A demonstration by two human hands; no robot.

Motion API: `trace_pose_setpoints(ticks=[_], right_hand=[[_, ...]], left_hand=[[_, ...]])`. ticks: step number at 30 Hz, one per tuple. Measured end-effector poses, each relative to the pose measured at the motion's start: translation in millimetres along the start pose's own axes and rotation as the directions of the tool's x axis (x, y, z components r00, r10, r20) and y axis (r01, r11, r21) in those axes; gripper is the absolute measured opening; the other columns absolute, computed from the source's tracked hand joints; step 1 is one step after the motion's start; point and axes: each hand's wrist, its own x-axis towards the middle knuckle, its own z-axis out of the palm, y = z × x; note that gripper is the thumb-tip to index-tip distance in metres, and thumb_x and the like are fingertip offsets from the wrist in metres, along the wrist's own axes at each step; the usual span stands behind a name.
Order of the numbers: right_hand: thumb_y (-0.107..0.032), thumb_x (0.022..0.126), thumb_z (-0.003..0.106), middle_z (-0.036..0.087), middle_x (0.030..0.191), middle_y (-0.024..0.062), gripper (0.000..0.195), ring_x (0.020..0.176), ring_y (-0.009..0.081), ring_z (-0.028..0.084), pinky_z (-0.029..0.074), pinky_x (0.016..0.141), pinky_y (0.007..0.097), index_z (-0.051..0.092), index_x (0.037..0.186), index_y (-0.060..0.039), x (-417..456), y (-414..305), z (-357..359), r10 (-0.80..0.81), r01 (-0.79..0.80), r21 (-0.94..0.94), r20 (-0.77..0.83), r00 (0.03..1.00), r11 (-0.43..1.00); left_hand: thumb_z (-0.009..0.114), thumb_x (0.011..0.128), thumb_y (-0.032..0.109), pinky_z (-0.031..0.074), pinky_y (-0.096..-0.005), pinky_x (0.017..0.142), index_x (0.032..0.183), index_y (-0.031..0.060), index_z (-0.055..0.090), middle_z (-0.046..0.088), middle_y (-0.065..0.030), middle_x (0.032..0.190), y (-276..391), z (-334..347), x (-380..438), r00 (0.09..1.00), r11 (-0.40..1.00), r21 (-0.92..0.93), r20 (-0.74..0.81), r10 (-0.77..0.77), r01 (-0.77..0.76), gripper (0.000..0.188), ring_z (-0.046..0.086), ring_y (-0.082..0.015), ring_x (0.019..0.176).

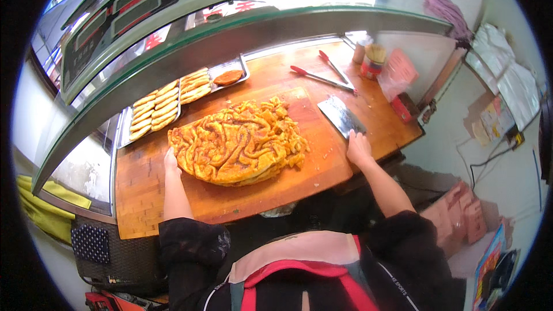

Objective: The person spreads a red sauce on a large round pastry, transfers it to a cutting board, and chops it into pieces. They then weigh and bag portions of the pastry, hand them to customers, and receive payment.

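Note:
A large, thick flatbread [229, 142] with a wrinkled, brown-sauced top lies on a wooden cutting board [322, 168]. Cut pieces [289, 131] are heaped along its right side. At the bread's left edge my left hand [172, 163] touches it, and its fingers are partly hidden, so its grip is unclear. My right hand [359, 149] is closed around the handle of a cleaver [341, 115]. The broad metal blade lies flat or nearly so at the board's right edge, apart from the bread, and points away from me.
Metal trays [125, 125] of flat pastries stand at the back left. Red-tipped tongs [324, 77] lie behind the cleaver, near a can of wooden sticks [372, 62] and a red box [402, 107]. A glass shelf [276, 16] with a scale [125, 13] overhangs the wooden table [142, 198].

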Motion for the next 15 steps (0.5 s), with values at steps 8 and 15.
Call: trace_pose_setpoints(ticks=[8,15], right_hand=[[-0.004,0.077,0.052,0.057,0.087,0.0279,0.041,0.078,0.0461,0.056,0.045,0.069,0.0507,0.039,0.116,0.0005,1,-10,-60,-0.188,0.177,0.284,0.014,0.982,0.942],[-0.007,0.080,0.056,0.049,0.068,0.0032,0.022,0.052,0.0103,0.049,0.043,0.045,0.0284,0.048,0.100,-0.0013,9,-137,-92,-0.281,0.101,0.856,0.054,0.958,0.507]], left_hand=[[0.038,0.092,0.033,0.046,-0.0402,0.083,0.114,-0.0025,0.050,0.059,-0.0178,0.109,21,31,-19,0.967,0.912,0.392,-0.255,-0.017,0.119,0.044,0.057,-0.0283,0.101],[0.044,0.089,0.031,0.039,-0.0410,0.090,0.113,0.0035,0.053,0.054,-0.0200,0.114,69,196,1,0.595,0.037,0.773,0.457,0.661,-0.634,0.038,0.049,-0.0353,0.107]])
